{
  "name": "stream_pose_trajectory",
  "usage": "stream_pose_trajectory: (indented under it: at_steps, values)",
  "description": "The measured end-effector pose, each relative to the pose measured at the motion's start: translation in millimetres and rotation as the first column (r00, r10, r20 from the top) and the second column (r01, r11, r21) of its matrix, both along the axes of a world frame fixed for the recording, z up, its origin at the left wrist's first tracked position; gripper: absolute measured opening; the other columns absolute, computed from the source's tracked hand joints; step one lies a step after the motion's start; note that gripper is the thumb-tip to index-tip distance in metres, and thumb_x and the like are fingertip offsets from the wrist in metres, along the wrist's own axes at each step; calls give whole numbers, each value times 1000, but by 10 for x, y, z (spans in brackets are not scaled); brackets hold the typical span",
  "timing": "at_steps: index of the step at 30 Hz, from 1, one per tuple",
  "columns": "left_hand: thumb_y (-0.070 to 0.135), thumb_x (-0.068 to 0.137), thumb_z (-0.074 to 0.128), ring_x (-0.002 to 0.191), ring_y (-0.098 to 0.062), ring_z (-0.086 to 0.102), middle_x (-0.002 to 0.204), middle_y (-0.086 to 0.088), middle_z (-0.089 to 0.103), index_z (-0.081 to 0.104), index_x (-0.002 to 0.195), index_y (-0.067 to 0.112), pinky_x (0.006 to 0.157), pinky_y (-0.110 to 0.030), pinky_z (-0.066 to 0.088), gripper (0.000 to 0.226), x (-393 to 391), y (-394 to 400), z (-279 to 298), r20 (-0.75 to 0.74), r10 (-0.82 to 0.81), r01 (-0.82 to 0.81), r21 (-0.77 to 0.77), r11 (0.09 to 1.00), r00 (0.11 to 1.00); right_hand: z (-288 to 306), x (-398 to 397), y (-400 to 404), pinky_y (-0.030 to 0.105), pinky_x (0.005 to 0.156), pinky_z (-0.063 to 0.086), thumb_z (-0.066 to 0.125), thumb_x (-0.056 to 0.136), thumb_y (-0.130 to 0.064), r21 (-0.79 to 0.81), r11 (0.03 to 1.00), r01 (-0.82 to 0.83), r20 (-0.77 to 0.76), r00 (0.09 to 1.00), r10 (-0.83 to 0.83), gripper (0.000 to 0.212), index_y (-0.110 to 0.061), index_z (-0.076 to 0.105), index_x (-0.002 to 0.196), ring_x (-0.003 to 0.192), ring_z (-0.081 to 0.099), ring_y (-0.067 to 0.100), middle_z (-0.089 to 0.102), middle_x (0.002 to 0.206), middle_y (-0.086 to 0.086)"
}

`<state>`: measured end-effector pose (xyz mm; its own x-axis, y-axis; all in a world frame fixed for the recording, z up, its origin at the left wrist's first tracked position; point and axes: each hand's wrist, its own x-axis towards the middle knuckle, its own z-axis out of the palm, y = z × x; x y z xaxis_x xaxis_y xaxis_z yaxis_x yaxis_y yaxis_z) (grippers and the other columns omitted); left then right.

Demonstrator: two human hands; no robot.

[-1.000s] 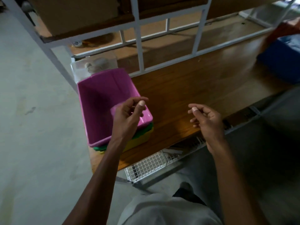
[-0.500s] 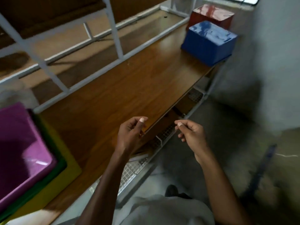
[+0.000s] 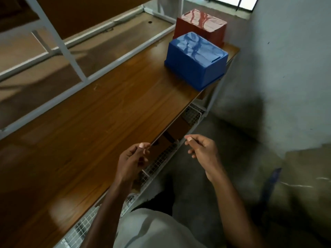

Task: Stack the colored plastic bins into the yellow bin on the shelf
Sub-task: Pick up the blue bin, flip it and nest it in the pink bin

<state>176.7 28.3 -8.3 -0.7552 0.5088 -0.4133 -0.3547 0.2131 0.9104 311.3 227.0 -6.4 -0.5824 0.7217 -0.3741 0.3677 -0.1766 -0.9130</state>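
Both hands are empty. The left hand (image 3: 132,159) hangs over the near edge of the wooden shelf (image 3: 93,122), fingers loosely curled with the thumb resting against the forefinger. The right hand (image 3: 202,151) is held just off that edge, over the floor, in the same loose curl. The two hands are apart and touch nothing.

The yellow bin is not in view, so its place on the shelf cannot be confirmed from here.

Bins in view number two. One blue bin (image 3: 196,59) sits upside down at the far right end of the shelf. One red bin (image 3: 201,26), also upside down, stands just behind it, close enough that contact cannot be ruled out. No other bins are visible.

Step in hand, as judged: fetching the next bin, most likely the blue one, being the nearer.

- Both hands should take opposite walls of the blue bin low down, near its rim; the glossy upturned base looks a poor grip.
- It should be lifted clear before it is turned, so that the red bin behind is not knocked.
- It must be turned open side up before nesting.

The shelf between hands and bins is bare.
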Motion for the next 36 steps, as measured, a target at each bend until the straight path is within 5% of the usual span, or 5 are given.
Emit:
stream_pose_trajectory:
  at_steps: [10, 20, 29, 36]
  values:
    - [30, 109, 48, 92, -22, 64, 109, -5, 71, 74, 113, 19, 78, -32, 52, 28, -921, 2260, -84, -46, -54, 53, -37, 998, 997, 162, -836, 1930, 11, 60, 50, 62, 103, -21, 75, 996, -38, -15, 999, 39, 16, -28, 75, 108, 81, 67, 8, 75, 104, -2]
    - [29, 109, 49, 89, -16, 64, 109, -2, 70, 73, 117, 23, 76, -28, 51, 26, -1563, 3959, 245, -157, -50, 46, -27, 999, 986, 374, -1641, 3713, 26, 72, 51, 59, 104, -26, 137, 990, -23, -32, 999, 28, 18, -26, 73, 115, 89, 65, 13, 72, 107, -4]
    - [35, 107, 53, 89, -17, 62, 106, 1, 70, 75, 113, 27, 82, -33, 52, 24, -1798, 4865, 74, -85, 295, -300, -54, 952, 952, 239, -2471, 5352, 27, 73, 56, 59, 104, -26, 286, 939, -192, 34, 981, 190, 13, -32, 71, 105, 87, 65, 10, 71, 97, -7]
    - [32, 100, 66, 118, -13, 65, 124, 9, 71, 72, 117, 30, 99, -39, 55, 18, -1755, 5234, -91, -82, 478, -485, -124, 866, 875, -212, -2903, 5994, 43, 94, 59, 61, 103, -27, 108, 905, -412, 227, 896, 381, 12, -34, 70, 106, 107, 68, 17, 70, 105, -12]
